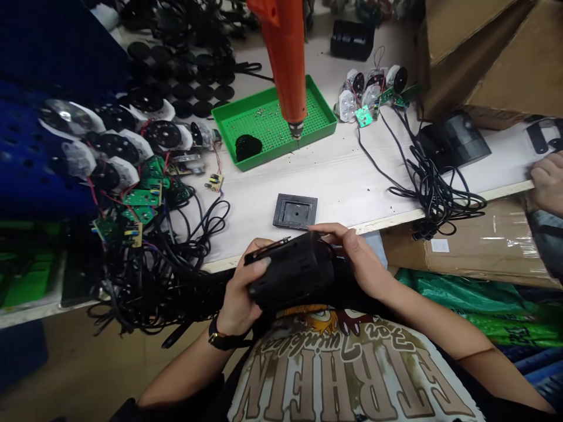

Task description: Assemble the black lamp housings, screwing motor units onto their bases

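Black plastic housing [292, 271], likely light and stiff, best gripped around its barrel, held just over the bench edge [220, 264]; left hand [240, 290] and right hand [358, 258] curled around it; square black plate [295, 211] and green tray [272, 123] beyond it

place: electronics assembly workshop, my station | on my white workbench [338, 187]: orange electric screwdriver [285, 58], green screw tray [290, 146], green circuit boards [141, 199], black housing [290, 272] | beside it: cardboard cartons [484, 58]
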The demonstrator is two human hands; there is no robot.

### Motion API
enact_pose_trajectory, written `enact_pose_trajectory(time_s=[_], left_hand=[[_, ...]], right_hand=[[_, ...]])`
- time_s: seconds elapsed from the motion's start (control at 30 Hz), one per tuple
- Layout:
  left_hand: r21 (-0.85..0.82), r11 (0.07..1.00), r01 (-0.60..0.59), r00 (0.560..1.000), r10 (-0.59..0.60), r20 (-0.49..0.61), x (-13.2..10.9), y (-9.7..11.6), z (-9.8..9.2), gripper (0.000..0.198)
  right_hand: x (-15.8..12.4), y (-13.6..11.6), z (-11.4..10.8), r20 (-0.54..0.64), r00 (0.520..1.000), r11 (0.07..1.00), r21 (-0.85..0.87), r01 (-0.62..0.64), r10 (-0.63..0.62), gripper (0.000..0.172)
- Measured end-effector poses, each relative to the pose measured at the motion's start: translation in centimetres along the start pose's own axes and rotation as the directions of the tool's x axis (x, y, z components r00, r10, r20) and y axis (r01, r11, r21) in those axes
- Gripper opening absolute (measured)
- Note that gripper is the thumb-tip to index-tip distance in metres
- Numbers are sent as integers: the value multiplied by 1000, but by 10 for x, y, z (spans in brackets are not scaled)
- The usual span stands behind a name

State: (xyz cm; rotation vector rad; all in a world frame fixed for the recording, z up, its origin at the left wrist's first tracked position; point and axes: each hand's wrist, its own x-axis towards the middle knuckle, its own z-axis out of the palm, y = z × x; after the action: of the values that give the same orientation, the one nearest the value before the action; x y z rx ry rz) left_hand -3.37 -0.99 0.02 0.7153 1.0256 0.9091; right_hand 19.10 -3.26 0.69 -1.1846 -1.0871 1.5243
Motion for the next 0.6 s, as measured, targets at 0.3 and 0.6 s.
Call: enact_pose_trajectory(time_s=[0.3, 0.6], left_hand=[[-267, 960, 90, 988, -119, -96, 15, 5, -13, 28], [-234, 971, 53, 998, -56, -6, 11, 14, -2, 35]], right_hand=[[1, -21, 3, 72, 932, 898, -254, 361, -354, 41], [3, -31, 11, 177, 559, 274, -728, 629, -810, 24]])
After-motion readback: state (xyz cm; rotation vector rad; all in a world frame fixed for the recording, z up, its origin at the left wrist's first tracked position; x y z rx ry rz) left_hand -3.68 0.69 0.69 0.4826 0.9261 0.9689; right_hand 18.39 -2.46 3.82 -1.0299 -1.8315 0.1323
